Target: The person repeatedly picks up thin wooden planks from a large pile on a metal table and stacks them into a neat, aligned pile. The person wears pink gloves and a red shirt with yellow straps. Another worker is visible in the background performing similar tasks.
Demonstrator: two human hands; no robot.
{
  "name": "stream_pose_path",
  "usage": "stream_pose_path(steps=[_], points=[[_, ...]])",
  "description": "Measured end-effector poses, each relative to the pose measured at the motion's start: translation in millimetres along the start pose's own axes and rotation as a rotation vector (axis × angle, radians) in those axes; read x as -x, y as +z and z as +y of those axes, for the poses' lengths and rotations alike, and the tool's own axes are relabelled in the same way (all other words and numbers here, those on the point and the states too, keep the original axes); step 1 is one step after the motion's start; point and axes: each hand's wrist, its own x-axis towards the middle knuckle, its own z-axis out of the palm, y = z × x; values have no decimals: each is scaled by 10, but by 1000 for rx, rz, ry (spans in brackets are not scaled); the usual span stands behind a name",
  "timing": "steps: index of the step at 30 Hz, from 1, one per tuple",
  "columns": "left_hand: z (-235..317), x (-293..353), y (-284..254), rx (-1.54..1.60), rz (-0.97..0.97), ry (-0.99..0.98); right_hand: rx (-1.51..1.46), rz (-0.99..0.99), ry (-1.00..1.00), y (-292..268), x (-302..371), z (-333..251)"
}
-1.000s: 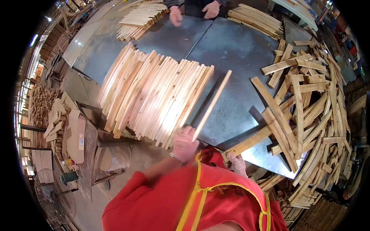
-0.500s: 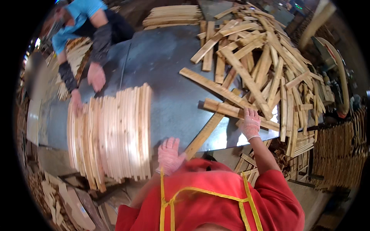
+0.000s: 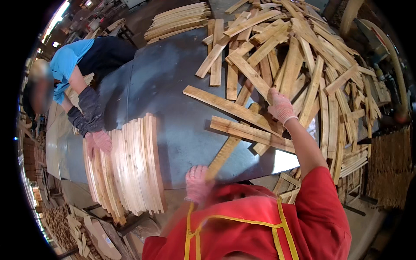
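Note:
My right hand (image 3: 282, 107), in a pale glove, grips the near end of a wooden slat (image 3: 250, 73) that slants away up the right-hand pile. At the table's near edge, my gloved left hand (image 3: 198, 183) has its fingers curled at the near end of another slat (image 3: 226, 155); blur hides part of that grip. This slat passes under a crosswise slat (image 3: 251, 131). Beyond it a longer slat (image 3: 229, 102) lies at an angle on the dark table (image 3: 184, 147).
A large loose heap of slats (image 3: 299, 56) covers the right side. At left stands a row of slats on edge (image 3: 136, 167), with a co-worker's gloved hands (image 3: 99, 142) on its far-left end. A neat stack (image 3: 177, 19) sits at the far edge.
My right hand has left the crosswise slat, moved farther away, and taken hold of a slat on the pile. My left hand has shifted slightly right. The co-worker's hands have come together on the row.

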Motion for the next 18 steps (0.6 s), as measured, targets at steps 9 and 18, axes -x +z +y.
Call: stream_pose_path(steps=[9,18], points=[[-47,93,112,-21,-36,-56,100,-129,-357,312,626,-372],[-182,157,168,55,7,-76,49,-151,-304,83,878,-404]])
